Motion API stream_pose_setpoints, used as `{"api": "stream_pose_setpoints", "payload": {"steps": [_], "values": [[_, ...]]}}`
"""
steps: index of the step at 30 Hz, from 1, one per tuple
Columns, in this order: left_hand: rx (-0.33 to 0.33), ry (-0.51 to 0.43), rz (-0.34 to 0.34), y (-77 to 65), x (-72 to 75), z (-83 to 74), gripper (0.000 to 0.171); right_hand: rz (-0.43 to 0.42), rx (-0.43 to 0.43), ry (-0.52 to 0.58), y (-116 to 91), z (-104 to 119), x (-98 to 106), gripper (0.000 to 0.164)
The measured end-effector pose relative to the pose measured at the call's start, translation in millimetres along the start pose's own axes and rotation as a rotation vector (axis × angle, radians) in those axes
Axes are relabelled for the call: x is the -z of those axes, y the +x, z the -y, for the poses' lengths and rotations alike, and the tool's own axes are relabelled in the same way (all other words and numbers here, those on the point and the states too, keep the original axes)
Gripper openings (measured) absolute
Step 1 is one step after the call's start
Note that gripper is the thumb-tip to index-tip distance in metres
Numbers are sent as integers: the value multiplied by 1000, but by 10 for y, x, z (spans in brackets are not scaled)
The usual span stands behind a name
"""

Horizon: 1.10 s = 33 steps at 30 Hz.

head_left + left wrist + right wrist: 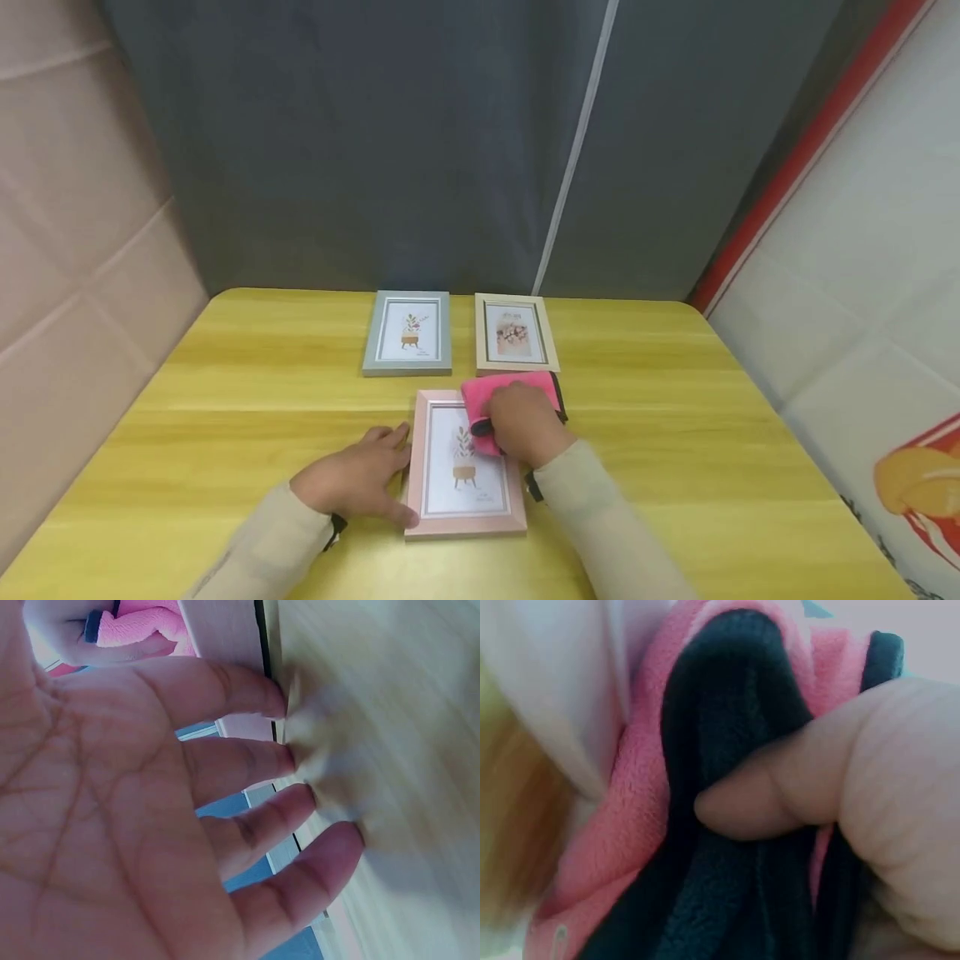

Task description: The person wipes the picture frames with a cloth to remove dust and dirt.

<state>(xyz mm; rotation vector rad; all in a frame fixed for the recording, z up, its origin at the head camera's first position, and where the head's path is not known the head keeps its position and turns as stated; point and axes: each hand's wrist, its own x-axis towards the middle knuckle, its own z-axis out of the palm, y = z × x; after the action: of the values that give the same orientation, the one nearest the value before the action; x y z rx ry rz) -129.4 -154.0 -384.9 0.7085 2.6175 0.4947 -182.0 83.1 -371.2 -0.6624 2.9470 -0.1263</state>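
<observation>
A pink picture frame (pixel 467 527) with a plant print lies flat near the middle of the table, in the head view. My left hand (pixel 360 477) is at its left side, thumb on the lower left corner and the other fingers beside the upper left edge. In the left wrist view those fingers (pixel 259 761) are stretched out, their tips down at the tabletop. My right hand (pixel 527 423) grips a pink cloth (pixel 538 385) with dark edging, over the frame's upper right part. The right wrist view has the thumb (pixel 757 791) pressing on the cloth's dark trim.
Behind the pink frame lie a grey-blue picture frame (pixel 370 342) and, to its right, a cream picture frame (pixel 552 350). The yellow wood-grain table (pixel 660 400) ends at a dark grey curtain (pixel 375 167). Light walls stand on both sides.
</observation>
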Motion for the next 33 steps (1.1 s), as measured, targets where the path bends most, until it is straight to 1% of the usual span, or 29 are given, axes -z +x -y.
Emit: {"api": "stream_pose_setpoints", "payload": {"steps": [3,7,10,14,16,18,21,24,25,28,29,31,33], "values": [[-17,-9,0,-28,-4,17,97,22,17,-15,34,56,-16,7],[-30,-8,0,-35,1,23,98,62,7,7,66,95,-4,5],[-21,-4,-1,-35,0,32,97,79,26,23,98,117,14,10],[16,-9,4,-47,-5,51,96,122,40,76,161,159,21,21],[32,-12,10,-51,2,56,97,138,47,122,203,175,17,28],[35,-13,13,-48,15,61,98,148,67,187,244,186,17,29],[15,-3,10,-31,43,65,99,145,118,270,304,187,14,31],[-14,9,7,-6,54,62,99,148,134,321,318,182,17,28],[-22,10,5,3,52,59,99,149,128,332,310,181,23,26],[-17,-3,7,24,27,43,97,147,119,338,253,170,50,17],[-9,-9,8,28,19,36,96,135,118,330,223,163,72,15],[9,-20,5,30,9,20,95,99,101,314,161,133,120,17],[28,-26,4,26,7,7,95,59,65,275,105,90,173,20]]}}
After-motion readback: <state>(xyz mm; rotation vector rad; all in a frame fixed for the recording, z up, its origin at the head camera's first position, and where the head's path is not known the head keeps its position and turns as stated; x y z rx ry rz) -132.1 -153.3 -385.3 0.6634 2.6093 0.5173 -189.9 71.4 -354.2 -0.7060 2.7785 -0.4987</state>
